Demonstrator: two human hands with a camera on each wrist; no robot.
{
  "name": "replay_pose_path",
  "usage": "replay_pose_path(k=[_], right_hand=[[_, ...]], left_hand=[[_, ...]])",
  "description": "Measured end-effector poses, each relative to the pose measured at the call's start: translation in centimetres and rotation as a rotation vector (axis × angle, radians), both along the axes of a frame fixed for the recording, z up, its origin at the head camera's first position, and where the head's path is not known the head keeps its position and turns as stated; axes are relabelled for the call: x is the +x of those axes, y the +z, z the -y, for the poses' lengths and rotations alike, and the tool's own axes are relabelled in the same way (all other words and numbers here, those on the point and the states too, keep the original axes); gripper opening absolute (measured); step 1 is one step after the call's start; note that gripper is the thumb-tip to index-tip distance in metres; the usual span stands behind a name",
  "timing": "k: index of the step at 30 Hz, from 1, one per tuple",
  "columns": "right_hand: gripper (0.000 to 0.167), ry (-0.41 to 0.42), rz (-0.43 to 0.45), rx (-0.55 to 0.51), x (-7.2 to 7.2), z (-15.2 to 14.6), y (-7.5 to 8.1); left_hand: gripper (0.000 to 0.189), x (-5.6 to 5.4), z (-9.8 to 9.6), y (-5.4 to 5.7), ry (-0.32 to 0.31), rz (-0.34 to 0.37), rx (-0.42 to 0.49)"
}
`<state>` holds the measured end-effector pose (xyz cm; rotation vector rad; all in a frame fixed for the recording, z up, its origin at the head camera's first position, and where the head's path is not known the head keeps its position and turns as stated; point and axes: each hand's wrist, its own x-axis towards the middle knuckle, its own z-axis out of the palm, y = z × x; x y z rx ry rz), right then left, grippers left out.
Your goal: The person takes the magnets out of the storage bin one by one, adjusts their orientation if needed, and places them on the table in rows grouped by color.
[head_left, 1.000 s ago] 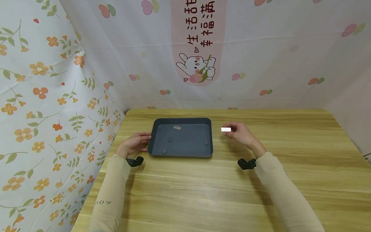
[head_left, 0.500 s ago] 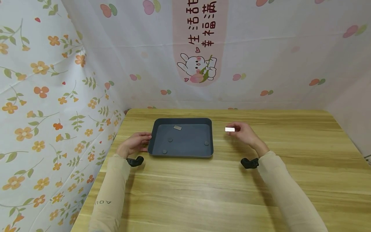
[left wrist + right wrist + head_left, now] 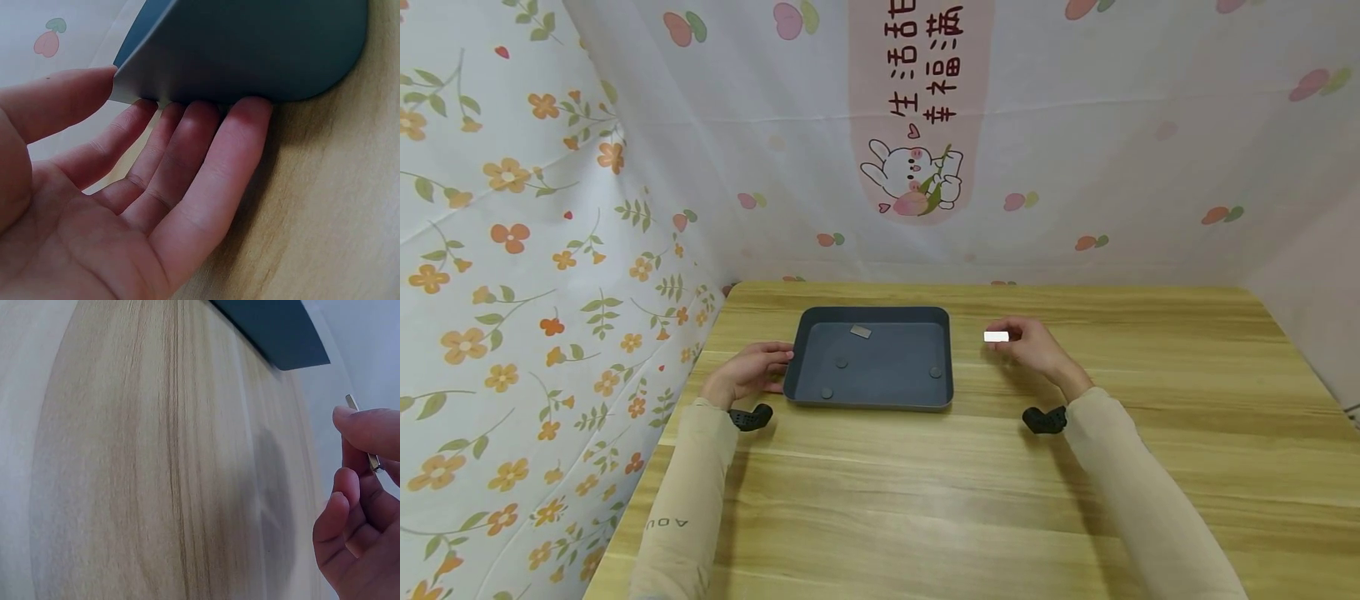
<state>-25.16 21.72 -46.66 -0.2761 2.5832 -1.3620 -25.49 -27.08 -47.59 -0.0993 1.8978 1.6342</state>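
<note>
A shallow dark grey rectangular tray [image 3: 887, 371] sits on the wooden table. My left hand [image 3: 748, 371] is at its left side; in the left wrist view its fingertips [image 3: 250, 122] touch the tray's outer wall, with the fingers only slightly bent. To the right of the tray, my right hand [image 3: 1036, 343] pinches a small thin rectangular metal bar [image 3: 996, 337] between thumb and finger. The bar looks bright white from above, and its narrow metallic edge shows in the right wrist view. Inside the tray lie a similar flat grey rectangle [image 3: 861, 332] and three small grey discs [image 3: 841, 362].
The wooden table [image 3: 880, 500] extends in front of the tray and to its right. Behind it hangs a white printed cloth [image 3: 737, 125], and a flowered cloth [image 3: 512, 333] stands at the left. Each wrist carries a black camera mount [image 3: 751, 417].
My right hand has moved a little to the right, away from the tray, with the metal bar, then stayed nearly still. The left hand and tray hold their places.
</note>
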Motion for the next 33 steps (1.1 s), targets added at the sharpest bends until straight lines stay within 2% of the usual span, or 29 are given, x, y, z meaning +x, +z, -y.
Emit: replay_pose_path(k=[9,22,33], right_hand=[[0.027,-0.012,0.014,0.02,-0.6,-0.1,-0.7],[0.029,-0.026,0.057,0.125,-1.5,0.4,-1.1],[0.029,-0.021,0.046,0.156,-2.4,0.5,-1.7]], left_hand=[[0.053,-0.1,0.1,-0.3,-0.01,-0.002,0.007],[0.05,0.0,0.0,-0.3,-0.009,-0.003,0.0],[0.051,0.1,0.0,-0.1,-0.006,-0.005,-0.007]])
